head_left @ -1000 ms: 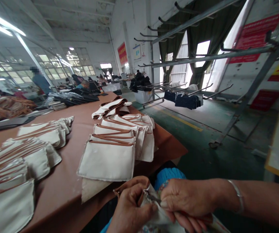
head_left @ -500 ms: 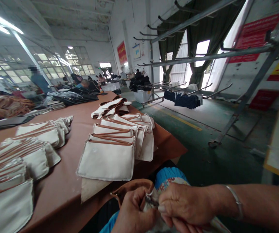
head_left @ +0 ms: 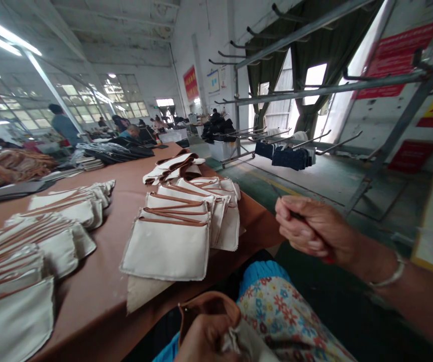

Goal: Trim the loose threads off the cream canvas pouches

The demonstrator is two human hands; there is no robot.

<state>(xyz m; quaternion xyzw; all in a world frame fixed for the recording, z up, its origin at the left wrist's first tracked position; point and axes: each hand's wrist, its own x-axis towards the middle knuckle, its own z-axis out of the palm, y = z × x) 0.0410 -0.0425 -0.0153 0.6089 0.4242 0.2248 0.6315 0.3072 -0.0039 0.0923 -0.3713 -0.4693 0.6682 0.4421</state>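
Note:
My left hand (head_left: pixel 207 339) is closed on a brown and cream pouch (head_left: pixel 214 304) at the bottom centre, over my lap. Raised to the right, my right hand (head_left: pixel 310 229) is wrapped round a thin tool (head_left: pixel 298 216) with a dark shaft and a bit of red at its lower end; most of it is hidden by the fingers. Cream pouches with brown edging (head_left: pixel 167 246) lie overlapped on the brown table just beyond my left hand.
More cream pouches (head_left: pixel 13 301) are in rows on the brown table (head_left: pixel 99 291) at left. A metal rack (head_left: pixel 393 115) stands at right, dark cloth (head_left: pixel 290 157) hanging on it. People (head_left: pixel 63 124) are in the background.
My right hand has moved away from the pouch, up and to the right, with the tool in it. My left hand has stayed at the pouch, slightly lower.

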